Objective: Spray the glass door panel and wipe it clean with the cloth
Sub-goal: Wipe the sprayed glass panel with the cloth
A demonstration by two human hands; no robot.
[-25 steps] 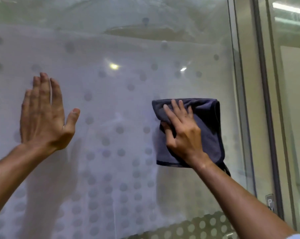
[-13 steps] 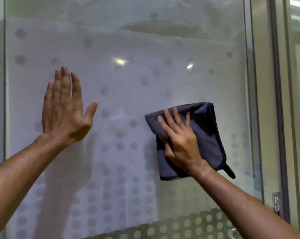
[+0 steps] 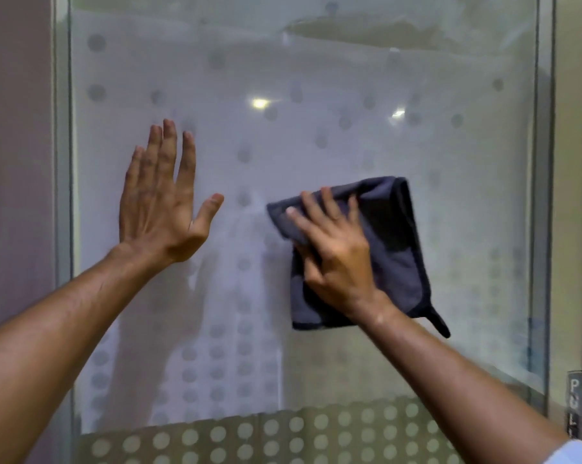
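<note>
The glass door panel (image 3: 316, 68) fills the view, frosted with a pattern of grey dots. A folded dark grey cloth (image 3: 395, 249) lies flat against the glass right of centre, a small black loop hanging from its lower right corner. My right hand (image 3: 336, 252) presses on the cloth with fingers spread, pointing up and left. My left hand (image 3: 164, 202) is flat on the glass to the left of the cloth, fingers up, holding nothing. No spray bottle is in view.
A metal frame edge (image 3: 62, 195) runs down the left of the panel, with a wall beyond it. On the right is another frame post (image 3: 547, 195) with a small "PULL" label (image 3: 574, 405) low down. A dotted band (image 3: 282, 437) crosses the bottom.
My right hand has slid the cloth leftward and slightly down across the glass, toward my left hand. The view has shifted so the left frame now shows.
</note>
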